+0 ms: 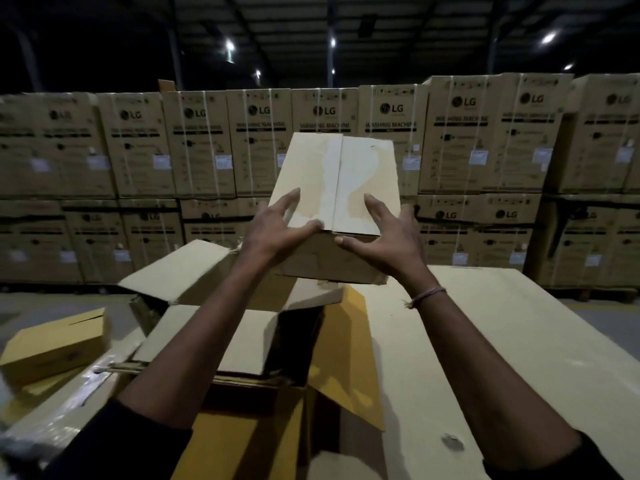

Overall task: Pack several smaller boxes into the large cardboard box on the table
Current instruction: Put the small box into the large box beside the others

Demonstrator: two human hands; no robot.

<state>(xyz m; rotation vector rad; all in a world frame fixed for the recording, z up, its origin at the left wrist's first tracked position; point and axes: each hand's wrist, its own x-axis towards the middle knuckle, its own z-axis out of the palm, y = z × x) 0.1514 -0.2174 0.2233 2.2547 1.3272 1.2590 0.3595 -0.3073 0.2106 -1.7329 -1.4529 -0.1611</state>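
Observation:
A small pale cardboard box (341,188) with a taped, stained top is lifted in the air in front of me. My left hand (277,230) grips its near left corner and my right hand (384,237) grips its near right corner, fingers spread over the top. Below the hands stands the large cardboard box (249,344) with its flaps folded outward and a dark opening showing. Its inside is too dark to see into. A second small yellowish box (55,341) lies at the left, lower down.
A broad cardboard-covered surface (485,341) stretches to the right of the large box. A high wall of stacked washing machine cartons (467,150) fills the background. Grey floor (52,306) shows at the left and far right.

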